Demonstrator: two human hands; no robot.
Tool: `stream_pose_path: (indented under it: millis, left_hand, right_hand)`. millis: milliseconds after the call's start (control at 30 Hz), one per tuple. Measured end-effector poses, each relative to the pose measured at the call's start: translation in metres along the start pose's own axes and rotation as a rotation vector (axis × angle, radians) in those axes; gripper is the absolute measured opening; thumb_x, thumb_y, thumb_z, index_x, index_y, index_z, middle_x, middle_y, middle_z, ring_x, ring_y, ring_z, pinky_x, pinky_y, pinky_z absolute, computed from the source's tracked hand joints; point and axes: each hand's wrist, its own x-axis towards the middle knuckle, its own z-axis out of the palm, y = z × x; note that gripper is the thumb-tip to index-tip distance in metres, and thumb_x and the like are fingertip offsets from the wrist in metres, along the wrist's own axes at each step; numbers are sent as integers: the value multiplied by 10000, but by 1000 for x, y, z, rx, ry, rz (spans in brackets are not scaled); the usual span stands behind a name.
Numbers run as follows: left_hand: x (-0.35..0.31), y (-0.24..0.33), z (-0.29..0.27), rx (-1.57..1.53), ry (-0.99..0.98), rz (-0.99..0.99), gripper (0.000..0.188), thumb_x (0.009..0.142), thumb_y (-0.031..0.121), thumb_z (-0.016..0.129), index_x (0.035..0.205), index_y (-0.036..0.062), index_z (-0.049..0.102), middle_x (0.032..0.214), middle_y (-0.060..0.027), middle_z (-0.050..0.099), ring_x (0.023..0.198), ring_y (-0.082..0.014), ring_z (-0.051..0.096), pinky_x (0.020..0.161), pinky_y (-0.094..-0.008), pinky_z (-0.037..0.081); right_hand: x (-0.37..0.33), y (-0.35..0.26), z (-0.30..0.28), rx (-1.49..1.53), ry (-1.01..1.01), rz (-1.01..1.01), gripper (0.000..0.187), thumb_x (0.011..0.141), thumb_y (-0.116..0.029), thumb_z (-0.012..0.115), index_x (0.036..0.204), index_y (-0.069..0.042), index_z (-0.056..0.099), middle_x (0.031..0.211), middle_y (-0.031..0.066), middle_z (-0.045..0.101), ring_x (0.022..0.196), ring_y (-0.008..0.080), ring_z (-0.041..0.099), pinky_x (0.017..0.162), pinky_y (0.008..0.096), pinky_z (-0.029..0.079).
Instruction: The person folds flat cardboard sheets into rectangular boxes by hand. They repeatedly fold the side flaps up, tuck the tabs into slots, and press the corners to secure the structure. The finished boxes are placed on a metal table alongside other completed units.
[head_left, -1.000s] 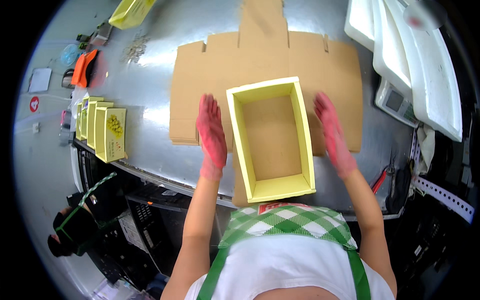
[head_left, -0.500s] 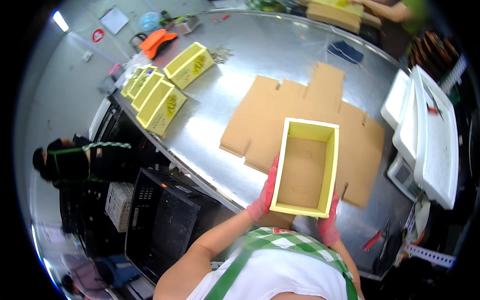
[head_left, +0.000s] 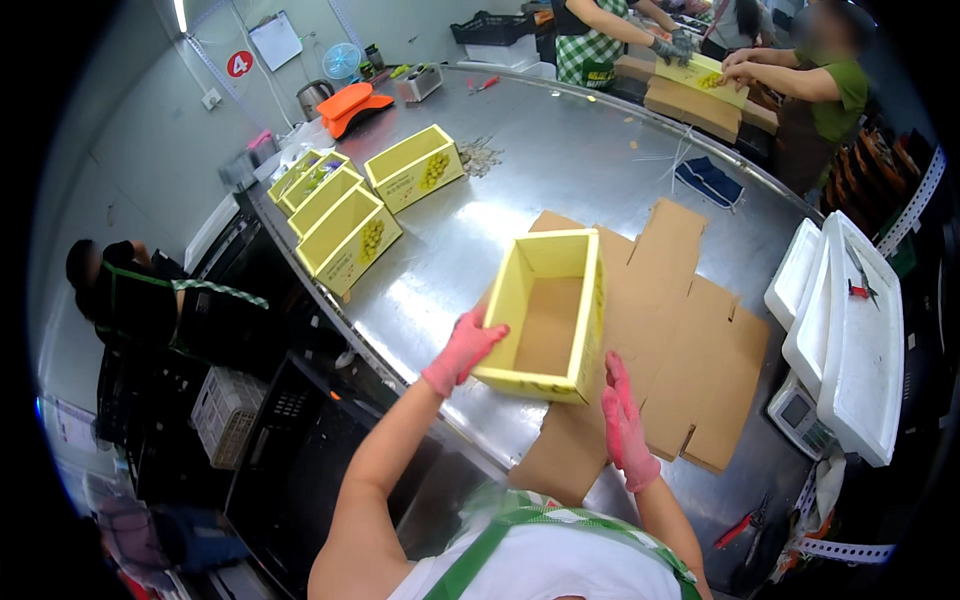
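An empty yellow cardboard box (head_left: 562,256), open at the top with a brown bottom, stands tilted toward me over the metal table. My left hand (head_left: 465,350), in a pink glove, grips its left wall, thumb on the inner side. Just off the box's near right corner is my right hand (head_left: 627,425), also gloved in pink, fingers stretched out and holding nothing. Beneath and right of the box lie stacked flat brown cardboard blanks (head_left: 685,350). Whether the box rests on them is hard to tell.
Several yellow boxes (head_left: 345,240) with grape prints stand at the table's left edge. An orange cap (head_left: 353,107) lies behind them. White foam trays (head_left: 855,340), a scale (head_left: 800,415) and red-handled pliers (head_left: 738,528) are at right. Co-workers handle another yellow box (head_left: 703,78) across the table.
The yellow box has moved left across the cardboard. My right hand has let go of its right side and opened; my left hand still grips the left wall. The view has shifted.
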Motion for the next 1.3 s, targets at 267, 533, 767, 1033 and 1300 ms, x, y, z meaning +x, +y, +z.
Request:
stream_pose_path:
  millis: [267, 533, 767, 1033, 1300]
  left_hand:
    - [204, 16, -89, 80, 335, 239, 396, 792, 74, 660, 1181, 28, 598, 970, -86, 680, 826, -160, 631, 737, -310, 519]
    - [312, 63, -130, 1138, 614, 207, 390, 831, 282, 581, 1203, 163, 570, 1063, -111, 665, 946, -298, 645, 773, -421, 521]
    - [338, 67, -140, 1292, 711, 290, 491, 848, 418, 580, 1261, 157, 526, 1132, -125, 624, 1066, -290, 592, 839, -418, 494]
    - [237, 31, -48, 758, 589, 949, 504, 801, 308, 681, 1229, 76, 551, 1090, -168, 593, 993, -329, 567, 866, -418, 456]
    - [114, -80, -24, 939, 306, 145, 772, 834, 508, 585, 1376, 11, 349, 1364, -241, 414, 1266, -397, 386, 1053, -412, 332]
  right_hand:
    - [-12, 46, -18, 141, 110, 243, 481, 974, -220, 486, 1376, 10, 357, 1406, 125, 390, 1333, 228, 338, 1098, 329, 266]
    - [-20, 60, -38, 58, 279, 377, 444, 972, -242, 505, 1330, 7, 418, 1300, 105, 482, 1214, 197, 449, 1034, 320, 353]
    - [-32, 80, -28, -252, 288, 343, 464, 872, -174, 603, 1282, -21, 446, 1259, 162, 486, 1208, 285, 440, 1027, 355, 354]
    - [-23, 66, -42, -541, 541, 160, 505, 851, -175, 622, 1299, -31, 438, 1281, 205, 473, 1197, 371, 434, 992, 421, 375]
    - [-73, 110, -186, -994, 923, 681, 731, 837, -463, 570, 1306, 64, 380, 1339, 279, 403, 1252, 427, 369, 1058, 479, 278]
